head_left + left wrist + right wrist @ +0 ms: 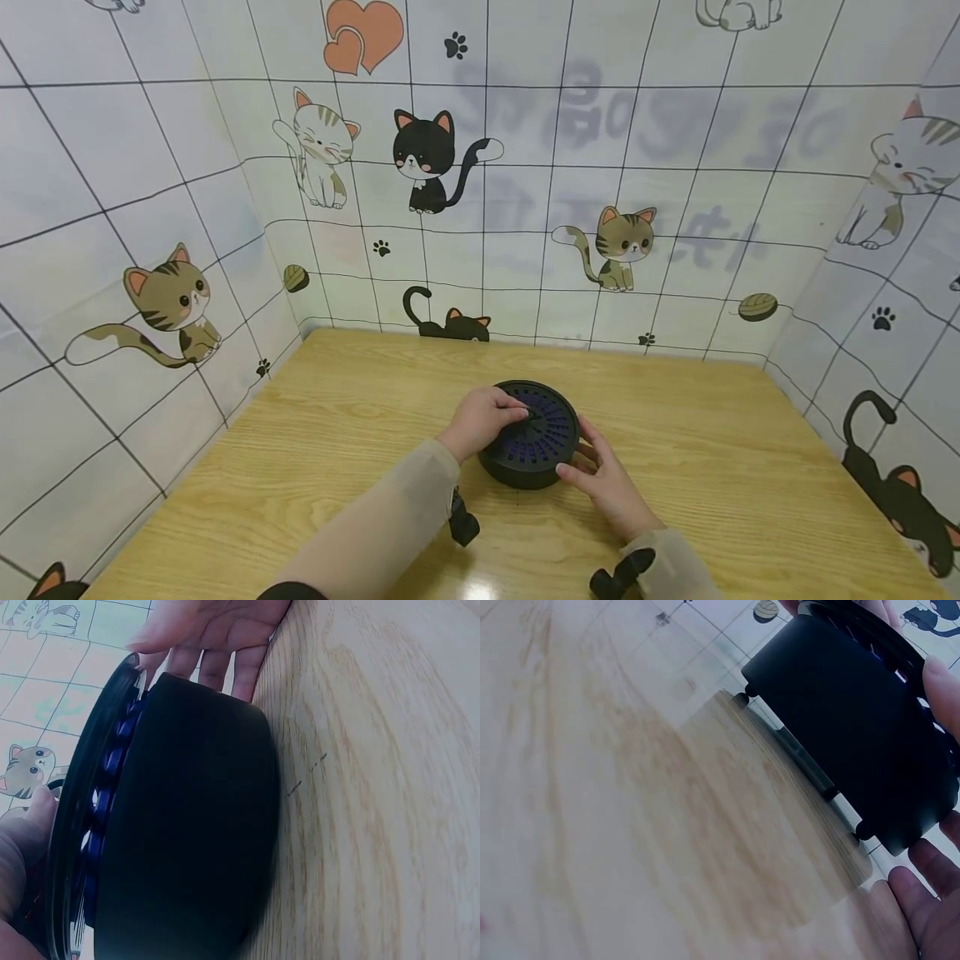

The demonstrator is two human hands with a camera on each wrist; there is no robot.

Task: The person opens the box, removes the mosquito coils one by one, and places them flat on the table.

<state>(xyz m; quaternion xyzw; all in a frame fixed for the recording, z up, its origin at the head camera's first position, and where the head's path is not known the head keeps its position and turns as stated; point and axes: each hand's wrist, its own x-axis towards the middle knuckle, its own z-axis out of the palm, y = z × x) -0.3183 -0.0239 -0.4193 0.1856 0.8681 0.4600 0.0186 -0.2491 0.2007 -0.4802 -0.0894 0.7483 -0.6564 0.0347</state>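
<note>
A round black case (517, 477) stands on the table, with a slotted black lid (551, 429) on top. Purple-blue shows through the slots. My left hand (483, 421) reaches over the lid and pinches a small part at its middle; the fingertips partly hide that part. On the case's right side, my right hand (611, 487) holds the wall, thumb in front and fingers behind. In the left wrist view, purple ribs (112, 769) show in a narrow gap between the lid's rim and the case wall (187, 825). Small feet (866, 829) show under the case in the right wrist view.
The wooden table (360, 392) reaches back to walls covered in cat-print tile sheeting (517, 192). Black wrist mounts (463, 521) hang beneath both sleeves, close to the table top.
</note>
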